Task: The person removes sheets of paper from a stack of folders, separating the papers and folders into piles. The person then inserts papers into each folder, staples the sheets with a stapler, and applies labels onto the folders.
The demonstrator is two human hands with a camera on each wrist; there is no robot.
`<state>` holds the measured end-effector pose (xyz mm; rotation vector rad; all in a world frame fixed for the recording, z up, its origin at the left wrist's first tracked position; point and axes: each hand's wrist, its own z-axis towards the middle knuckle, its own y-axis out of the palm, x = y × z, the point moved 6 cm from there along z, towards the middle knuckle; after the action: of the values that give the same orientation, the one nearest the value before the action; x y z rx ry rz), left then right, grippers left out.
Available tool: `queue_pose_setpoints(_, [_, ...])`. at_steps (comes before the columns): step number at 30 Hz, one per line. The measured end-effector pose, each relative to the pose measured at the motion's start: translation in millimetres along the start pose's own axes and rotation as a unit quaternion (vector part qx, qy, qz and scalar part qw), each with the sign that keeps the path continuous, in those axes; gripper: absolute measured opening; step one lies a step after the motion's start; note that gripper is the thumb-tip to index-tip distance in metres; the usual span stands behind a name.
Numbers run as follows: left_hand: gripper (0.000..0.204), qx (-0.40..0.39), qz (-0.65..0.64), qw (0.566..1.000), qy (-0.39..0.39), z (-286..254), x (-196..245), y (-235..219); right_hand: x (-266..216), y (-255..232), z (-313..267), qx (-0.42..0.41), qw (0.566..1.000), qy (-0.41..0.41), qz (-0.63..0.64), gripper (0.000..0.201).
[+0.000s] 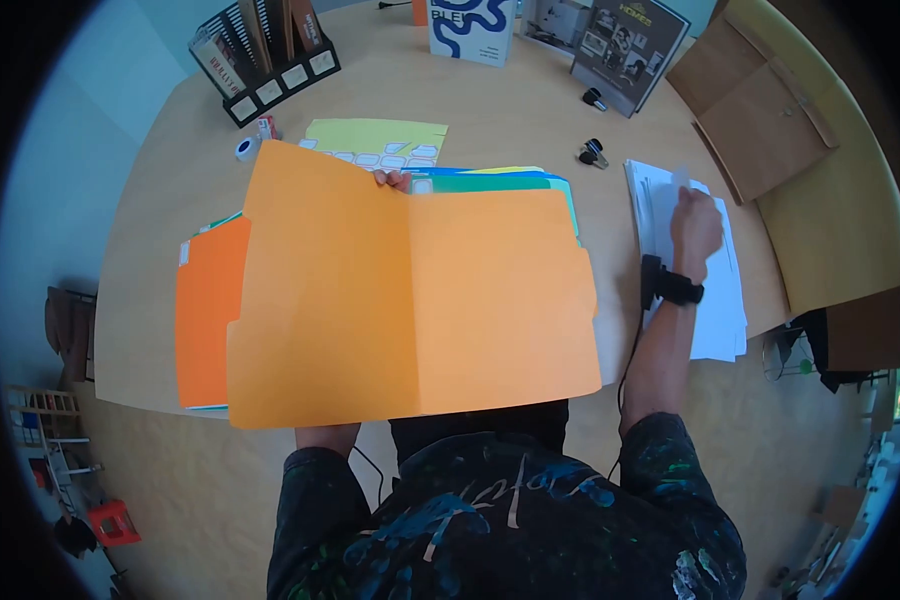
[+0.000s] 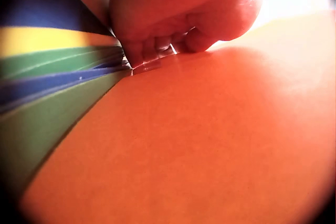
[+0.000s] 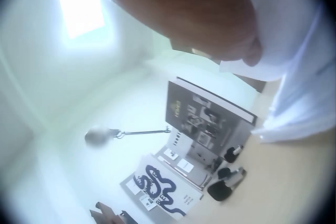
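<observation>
A light orange file folder (image 1: 500, 300) stands spread open in front of the body, its left flap raised. Behind that flap is my left forearm, and the fingers of my left hand (image 1: 392, 181) show at the folder's top edge near the fold. In the left wrist view, the left hand (image 2: 184, 8) has its fingers curled at the folder's edge, gripping it. On the right, my right hand (image 1: 698, 225) is over a stack of white papers (image 1: 715, 310). It pinches a white sheet (image 3: 278, 19), which is lifted at its edge in the right wrist view.
Coloured folders (image 1: 555, 183) lie beneath the open one; a darker orange folder (image 1: 210, 310) is at left. Beyond are a label sheet (image 1: 375, 135), a tape roll (image 1: 246, 149), black binder clips (image 1: 592, 153), a book rack (image 1: 280, 80) and an upright book (image 1: 630, 50). A brown envelope (image 1: 770, 130) stands right.
</observation>
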<state>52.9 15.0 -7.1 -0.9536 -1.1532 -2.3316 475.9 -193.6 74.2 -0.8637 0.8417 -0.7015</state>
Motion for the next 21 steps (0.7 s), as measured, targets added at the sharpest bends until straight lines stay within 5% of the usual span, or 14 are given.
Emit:
queue_pose_setpoints(3, [0.021, 0.019, 0.020, 1.000, 0.000, -5, 11, -12, -43, -70, -19, 0.026, 0.993, -0.092, 0.067, 0.030])
queue_pose_setpoints(5, [0.021, 0.026, 0.031, 0.999, -0.006, -8, 15, -17, -74, -92, -53, -0.029, 0.925, -0.138, 0.352, 0.018])
queue_pose_setpoints(7, [0.022, 0.031, 0.036, 0.999, -0.006, -7, 17, -19, -98, -81, -87, -0.191, 0.847, -0.268, 0.417, 0.016])
queue_pose_setpoints(11, [0.022, 0.046, 0.047, 0.998, 0.000, -9, 23, -22, -135, -67, -177, -0.392, 0.654, -0.547, 0.347, 0.019])
queue_pose_setpoints(12, [0.022, 0.050, 0.050, 0.998, 0.001, -10, 26, -23, -135, -59, -184, -0.393, 0.651, -0.550, 0.346, 0.019])
queue_pose_setpoints(14, [0.022, 0.057, 0.055, 0.997, 0.002, -11, 30, -25, -129, -39, -216, -0.510, 0.543, -0.623, 0.239, 0.019])
queue_pose_setpoints(15, [0.022, 0.059, 0.058, 0.997, 0.004, -10, 32, -25, -130, -42, -218, -0.509, 0.541, -0.626, 0.237, 0.019])
queue_pose_setpoints(17, [0.022, 0.065, 0.062, 0.996, 0.006, -10, 35, -26, -128, -52, -228, -0.536, 0.465, -0.659, 0.249, 0.033])
queue_pose_setpoints(19, [0.022, 0.071, 0.067, 0.995, 0.002, -12, 36, -26, -128, -47, -223, -0.598, 0.470, -0.605, 0.235, 0.047])
queue_pose_setpoints(21, [0.023, 0.072, 0.071, 0.995, -0.004, -11, 36, -24, -141, -39, -201, -0.557, 0.576, -0.513, 0.308, 0.051])
